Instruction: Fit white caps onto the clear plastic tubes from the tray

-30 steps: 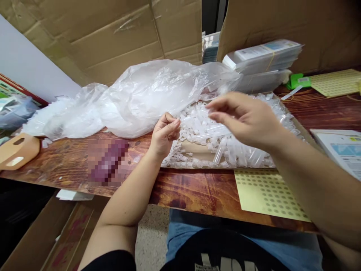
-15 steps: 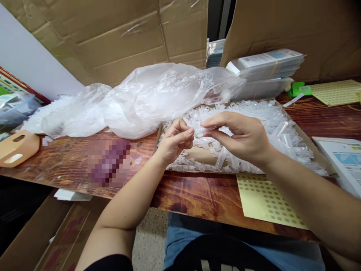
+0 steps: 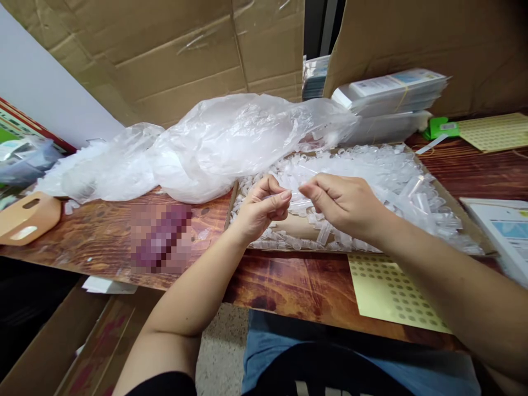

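My left hand (image 3: 268, 206) is closed in a pinch above the near left part of a shallow cardboard tray (image 3: 228, 212). My right hand (image 3: 346, 203) faces it just to the right, thumb and forefinger pressed together, with a small gap between the two sets of fingertips. Whatever either pinch holds is too small and too clear to tell from the background. Under both hands the tray is heaped with clear plastic tubes (image 3: 418, 203) and small translucent caps (image 3: 284, 240). A patch of bare cardboard shows below the fingers.
A large clear plastic bag (image 3: 214, 143) lies behind the tray. Banded packs of cards (image 3: 391, 91) are stacked at the back right. A yellow sticker sheet (image 3: 388, 291) lies under my right forearm. An orange plastic basket (image 3: 31, 220) stands at far left, near a blurred purple object (image 3: 163, 236).
My right hand has turned, and its thumb and forefinger, slightly apart before, are now pressed together. My left hand has shifted slightly right, still pinched.
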`<state>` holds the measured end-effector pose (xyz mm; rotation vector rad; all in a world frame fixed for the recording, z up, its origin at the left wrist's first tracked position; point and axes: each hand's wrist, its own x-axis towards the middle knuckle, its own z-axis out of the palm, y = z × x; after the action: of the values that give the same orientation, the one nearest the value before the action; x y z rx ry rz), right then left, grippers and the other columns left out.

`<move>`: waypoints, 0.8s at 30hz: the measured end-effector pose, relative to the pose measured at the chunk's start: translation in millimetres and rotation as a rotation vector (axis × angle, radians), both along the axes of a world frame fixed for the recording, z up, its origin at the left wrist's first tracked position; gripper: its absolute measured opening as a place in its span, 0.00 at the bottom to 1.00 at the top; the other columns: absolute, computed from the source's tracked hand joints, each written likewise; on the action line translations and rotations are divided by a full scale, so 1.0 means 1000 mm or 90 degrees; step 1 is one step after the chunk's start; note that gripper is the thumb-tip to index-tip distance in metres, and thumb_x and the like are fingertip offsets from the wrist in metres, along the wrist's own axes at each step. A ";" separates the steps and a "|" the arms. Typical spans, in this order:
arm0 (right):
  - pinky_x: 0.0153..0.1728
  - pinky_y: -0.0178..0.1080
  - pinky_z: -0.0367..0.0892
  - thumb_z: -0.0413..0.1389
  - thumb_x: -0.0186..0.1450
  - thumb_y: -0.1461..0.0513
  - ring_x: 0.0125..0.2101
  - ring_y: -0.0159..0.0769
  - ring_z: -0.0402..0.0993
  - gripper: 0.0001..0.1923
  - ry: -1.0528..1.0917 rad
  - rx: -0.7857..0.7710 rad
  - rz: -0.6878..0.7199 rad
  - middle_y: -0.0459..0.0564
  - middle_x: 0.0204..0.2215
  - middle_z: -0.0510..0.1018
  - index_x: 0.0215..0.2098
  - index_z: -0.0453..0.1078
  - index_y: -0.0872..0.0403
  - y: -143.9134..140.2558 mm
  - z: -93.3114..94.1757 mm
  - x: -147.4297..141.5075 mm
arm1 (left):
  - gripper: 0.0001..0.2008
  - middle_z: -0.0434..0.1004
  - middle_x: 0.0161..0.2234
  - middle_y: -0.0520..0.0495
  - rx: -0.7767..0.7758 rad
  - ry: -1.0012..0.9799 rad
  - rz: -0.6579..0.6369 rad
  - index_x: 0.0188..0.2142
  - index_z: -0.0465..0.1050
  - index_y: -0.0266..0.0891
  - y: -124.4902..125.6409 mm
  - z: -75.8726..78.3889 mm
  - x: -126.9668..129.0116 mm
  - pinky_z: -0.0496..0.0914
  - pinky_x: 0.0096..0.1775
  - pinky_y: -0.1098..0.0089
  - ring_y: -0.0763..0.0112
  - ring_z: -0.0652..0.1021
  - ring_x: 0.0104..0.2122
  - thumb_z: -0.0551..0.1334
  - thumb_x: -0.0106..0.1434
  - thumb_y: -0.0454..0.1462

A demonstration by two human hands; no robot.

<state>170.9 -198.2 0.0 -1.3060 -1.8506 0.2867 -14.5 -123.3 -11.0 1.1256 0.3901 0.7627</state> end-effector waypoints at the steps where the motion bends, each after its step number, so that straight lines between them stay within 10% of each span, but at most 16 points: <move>1: 0.27 0.40 0.64 0.48 0.77 0.49 0.23 0.36 0.69 0.21 0.010 -0.026 -0.010 0.46 0.21 0.70 0.28 0.61 0.49 0.000 0.000 -0.001 | 0.24 0.61 0.18 0.59 -0.006 0.000 0.000 0.28 0.64 0.38 0.000 0.000 0.000 0.56 0.23 0.79 0.82 0.60 0.19 0.80 0.54 0.42; 18: 0.32 0.39 0.65 0.51 0.72 0.56 0.28 0.37 0.70 0.08 -0.030 0.020 0.013 0.49 0.30 0.75 0.39 0.64 0.51 -0.002 0.001 -0.004 | 0.26 0.56 0.19 0.60 -0.063 0.035 -0.039 0.29 0.60 0.40 0.001 0.005 0.000 0.53 0.22 0.80 0.82 0.57 0.19 0.79 0.52 0.42; 21: 0.34 0.39 0.63 0.51 0.70 0.57 0.31 0.36 0.68 0.08 0.034 -0.015 0.030 0.50 0.30 0.73 0.35 0.65 0.52 -0.001 0.001 -0.007 | 0.26 0.58 0.20 0.60 0.058 0.078 -0.008 0.30 0.59 0.41 0.000 0.003 -0.004 0.56 0.23 0.77 0.81 0.58 0.19 0.77 0.56 0.47; 24: 0.26 0.36 0.55 0.53 0.70 0.48 0.22 0.31 0.55 0.18 0.275 -0.250 0.064 0.43 0.21 0.61 0.29 0.62 0.51 0.001 0.001 -0.008 | 0.19 0.65 0.25 0.55 0.392 0.166 0.096 0.32 0.62 0.41 -0.003 0.002 -0.009 0.64 0.28 0.73 0.76 0.65 0.24 0.71 0.64 0.46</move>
<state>162.5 -196.9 0.6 -1.2800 -1.5334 0.9479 -23.6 -125.9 -8.8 1.7996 0.4772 0.9004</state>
